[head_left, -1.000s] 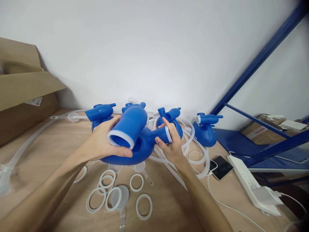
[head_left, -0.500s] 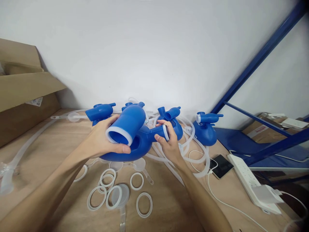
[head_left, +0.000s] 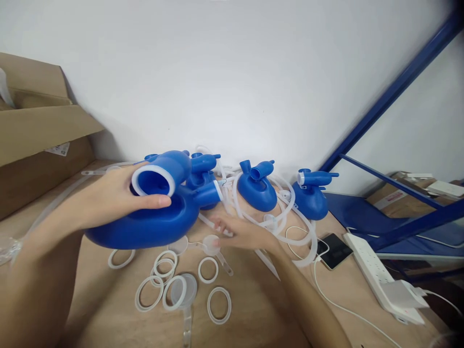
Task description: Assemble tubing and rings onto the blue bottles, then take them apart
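My left hand grips a blue plastic urinal bottle by its wide neck, holding it above the table with the mouth tilted toward me. White rings sit on the wide mouth and on the end of the side spout. My right hand is off the bottle, low over the table. Its fingers are somewhat blurred but look apart, with nothing visible between them. Beside its fingertips lies a clear round cap with a strap. Several loose white rings and another clear cap lie in front.
More blue bottles stand along the wall, one in the middle and another at right. Clear hoses coil among them. A cardboard box stands left. At right are a phone, a power strip and a blue rack.
My right hand has let go of the side spout and dropped toward the clear cap. The bottle in my left hand has moved left and a little closer.
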`<state>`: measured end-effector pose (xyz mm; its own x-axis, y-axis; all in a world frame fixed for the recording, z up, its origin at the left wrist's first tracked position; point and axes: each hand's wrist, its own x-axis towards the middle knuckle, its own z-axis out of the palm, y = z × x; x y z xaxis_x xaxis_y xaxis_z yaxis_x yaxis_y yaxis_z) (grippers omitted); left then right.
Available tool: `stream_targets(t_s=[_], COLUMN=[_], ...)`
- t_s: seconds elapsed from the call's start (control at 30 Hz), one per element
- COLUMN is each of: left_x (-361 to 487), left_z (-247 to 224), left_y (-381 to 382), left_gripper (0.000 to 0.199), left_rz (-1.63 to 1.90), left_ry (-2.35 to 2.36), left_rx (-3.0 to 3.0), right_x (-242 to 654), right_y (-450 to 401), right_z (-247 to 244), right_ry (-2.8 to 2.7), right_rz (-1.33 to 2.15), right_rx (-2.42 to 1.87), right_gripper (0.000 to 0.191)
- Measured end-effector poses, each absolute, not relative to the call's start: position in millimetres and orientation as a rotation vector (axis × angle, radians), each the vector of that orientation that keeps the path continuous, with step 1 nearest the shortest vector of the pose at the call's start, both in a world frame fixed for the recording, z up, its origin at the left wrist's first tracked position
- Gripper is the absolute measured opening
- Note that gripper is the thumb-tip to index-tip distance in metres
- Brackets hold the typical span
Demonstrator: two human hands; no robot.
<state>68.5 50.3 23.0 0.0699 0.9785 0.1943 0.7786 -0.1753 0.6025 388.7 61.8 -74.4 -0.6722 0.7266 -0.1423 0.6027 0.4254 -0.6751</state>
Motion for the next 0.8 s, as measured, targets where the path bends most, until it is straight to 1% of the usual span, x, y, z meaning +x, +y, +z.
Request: stream_targets(t_s=[0.07,0.13,0.23,0.33,0.43,0.53,0.6,0.63,0.73,0.8], left_x=[57,49,45,51,64,79,93,101,130,151], left_z=[24,24,23,20,18,14,11,9,-3,-17], left_y=[54,57,58,57,55,52,50,50,51,54], left_gripper=[0.070,0.073,0.072,0.068,0.071,0.091,0.104,0.107,0.112,0.115], left_rz=[0.780,0.770,0.787,0.802,0.810,0.827,0.838,0.835,0.835,0.854], left_ry=[1.832,1.843,1.770,1.712,1.656,1.615,1.593,1.570,1.459,1.346], left_rx=[1.944,1.899,1.888,1.917,1.979,2.011,2.016,2.018,2.024,2.024], right_x=[384,376,365,361,372,398,419,428,446,448], right_y=[59,57,56,59,58,47,36,32,29,37], right_z=[-82,-92,-106,-108,-89,-51,-25,-15,-3,-7], right_ry=[-2.797,-2.934,-2.991,-3.003,-2.960,-2.816,-2.668,-2.567,-2.249,-2.149], right_rz=[0.921,0.760,0.584,0.519,0.564,0.595,0.566,0.542,0.400,0.315], right_rx=[-1.249,-1.282,-1.298,-1.294,-1.263,-1.207,-1.223,-1.228,-1.206,-1.161], right_gripper=[0.061,0.058,0.055,0.052,0.057,0.056,0.046,0.046,0.061,0.063])
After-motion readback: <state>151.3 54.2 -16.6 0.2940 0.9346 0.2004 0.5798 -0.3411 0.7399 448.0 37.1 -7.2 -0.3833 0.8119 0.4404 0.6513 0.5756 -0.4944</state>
